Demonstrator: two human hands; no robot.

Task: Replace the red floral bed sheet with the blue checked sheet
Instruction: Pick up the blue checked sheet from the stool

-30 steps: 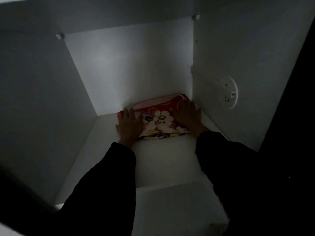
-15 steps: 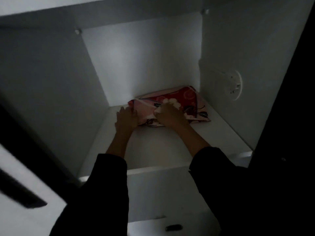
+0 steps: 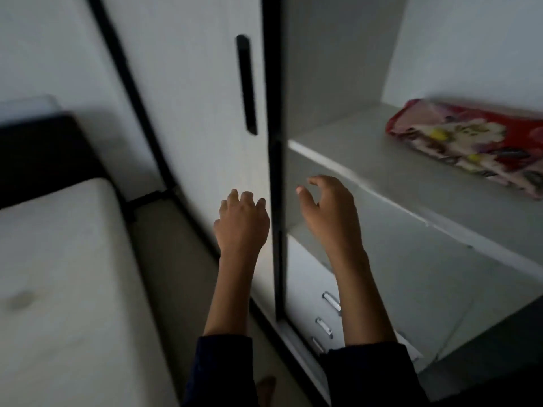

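The folded red floral sheet lies alone on a white wardrobe shelf at the upper right. My left hand hovers in front of the wardrobe door, fingers loosely curled, holding nothing. My right hand hangs just below the shelf's front edge, fingers relaxed and empty, well left of the sheet. No blue checked sheet is in view.
A white sliding wardrobe door with a black handle stands at centre. A bare white mattress with a dark headboard fills the left. Drawers with metal handles sit under the shelf. My foot is on the floor strip between bed and wardrobe.
Both hands let go of the folded red sheet and drew back out of the wardrobe. The view swung left, bringing the door and mattress into sight.
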